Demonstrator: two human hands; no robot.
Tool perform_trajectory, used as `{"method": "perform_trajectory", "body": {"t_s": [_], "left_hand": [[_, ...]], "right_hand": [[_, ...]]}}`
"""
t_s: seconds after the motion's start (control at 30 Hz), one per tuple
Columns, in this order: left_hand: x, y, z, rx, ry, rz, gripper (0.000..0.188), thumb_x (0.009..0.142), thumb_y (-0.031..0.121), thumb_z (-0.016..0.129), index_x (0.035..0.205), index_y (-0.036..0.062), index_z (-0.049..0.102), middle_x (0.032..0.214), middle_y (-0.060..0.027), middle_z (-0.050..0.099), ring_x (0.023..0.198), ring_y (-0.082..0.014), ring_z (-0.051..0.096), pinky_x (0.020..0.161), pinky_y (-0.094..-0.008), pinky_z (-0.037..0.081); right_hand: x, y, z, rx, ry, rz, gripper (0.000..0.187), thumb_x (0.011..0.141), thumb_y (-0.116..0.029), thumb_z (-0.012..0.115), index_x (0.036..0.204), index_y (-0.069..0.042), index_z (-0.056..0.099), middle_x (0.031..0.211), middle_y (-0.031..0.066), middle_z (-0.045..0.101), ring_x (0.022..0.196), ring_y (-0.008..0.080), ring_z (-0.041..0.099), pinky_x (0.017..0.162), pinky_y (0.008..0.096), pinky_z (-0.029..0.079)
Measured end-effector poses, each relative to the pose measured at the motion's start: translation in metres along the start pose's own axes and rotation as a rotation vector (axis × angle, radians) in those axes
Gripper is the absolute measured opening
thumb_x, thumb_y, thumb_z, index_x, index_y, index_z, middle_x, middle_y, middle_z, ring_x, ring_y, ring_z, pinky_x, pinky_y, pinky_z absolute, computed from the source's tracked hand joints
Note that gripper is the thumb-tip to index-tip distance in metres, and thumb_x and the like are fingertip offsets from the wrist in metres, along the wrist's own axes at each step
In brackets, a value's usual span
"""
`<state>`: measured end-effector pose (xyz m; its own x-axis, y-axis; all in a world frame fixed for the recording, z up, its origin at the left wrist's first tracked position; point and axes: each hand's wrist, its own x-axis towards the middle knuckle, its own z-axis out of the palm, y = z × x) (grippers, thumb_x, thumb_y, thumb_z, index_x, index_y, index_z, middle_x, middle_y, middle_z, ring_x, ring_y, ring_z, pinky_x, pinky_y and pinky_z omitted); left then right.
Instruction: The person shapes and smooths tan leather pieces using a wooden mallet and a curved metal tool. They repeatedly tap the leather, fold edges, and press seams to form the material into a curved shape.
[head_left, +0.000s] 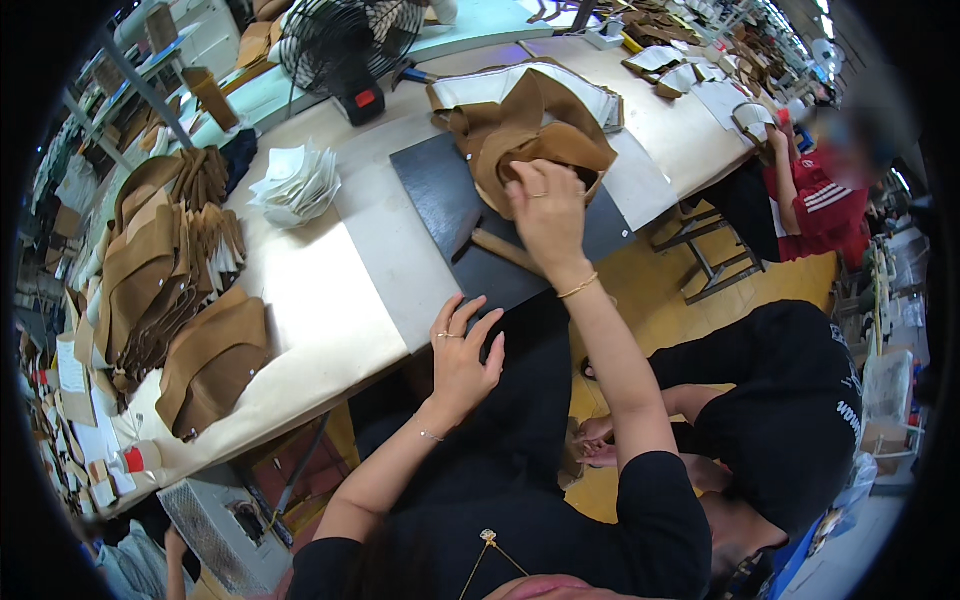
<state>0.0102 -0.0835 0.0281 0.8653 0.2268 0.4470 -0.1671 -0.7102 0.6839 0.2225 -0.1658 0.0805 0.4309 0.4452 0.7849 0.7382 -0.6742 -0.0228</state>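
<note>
My right hand (550,210) reaches over a dark grey work board (425,180) and closes its bent fingers at the near rim of a brown leather piece (545,115), which stands up in a curled, bowl-like shape. Its fingertips are partly hidden against the leather. Below the hand lies a hammer (505,250) with a wooden handle and a dark head. Holding nothing, my left hand (465,350) hovers by the near edge of the table with its fingers spread. White-backed curved pieces (480,90) lie behind the brown leather.
Stacked brown leather pieces (150,270) cover the table's left side. A pile of thin white pieces (295,185) and a black fan (350,50) are farther back. At right a person in black (770,410) bends low; another in red (820,200) sits along the table.
</note>
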Motion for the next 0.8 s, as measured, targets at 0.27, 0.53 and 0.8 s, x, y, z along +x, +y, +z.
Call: {"method": "perform_trajectory", "body": {"t_s": [0.27,0.53,0.8], "left_hand": [[0.002,-0.001,0.001,-0.024,0.006,0.019,0.027,0.079,0.007,0.071,0.106,0.0101,0.071,0.125,-0.0105,0.060,0.131,-0.0384,0.044,0.106,-0.0480,0.036],[0.001,0.000,0.005,-0.033,0.024,0.024,0.026,0.079,0.008,0.071,0.105,0.0103,0.071,0.122,-0.0106,0.061,0.130,-0.0384,0.045,0.106,-0.0477,0.036],[0.002,-0.001,-0.004,-0.039,0.060,-0.007,0.026,0.079,0.013,0.072,0.105,0.0095,0.071,0.119,-0.0111,0.063,0.128,-0.0385,0.047,0.105,-0.0482,0.037]], "right_hand": [[0.032,0.023,-0.006,-0.008,-0.013,0.075,0.040,0.091,-0.040,0.065,0.068,-0.008,0.065,0.065,0.0135,0.064,0.057,0.0243,0.061,0.057,0.0372,0.044],[0.148,0.078,-0.148,0.501,0.219,0.680,0.076,0.087,-0.074,0.056,0.052,-0.009,0.038,0.055,-0.0043,0.036,0.056,0.0083,0.031,0.049,0.0324,0.026],[0.175,0.060,-0.142,0.560,0.110,0.673,0.069,0.084,-0.077,0.058,0.060,-0.014,0.041,0.065,-0.0065,0.035,0.065,0.0092,0.030,0.058,0.0304,0.027]]}}
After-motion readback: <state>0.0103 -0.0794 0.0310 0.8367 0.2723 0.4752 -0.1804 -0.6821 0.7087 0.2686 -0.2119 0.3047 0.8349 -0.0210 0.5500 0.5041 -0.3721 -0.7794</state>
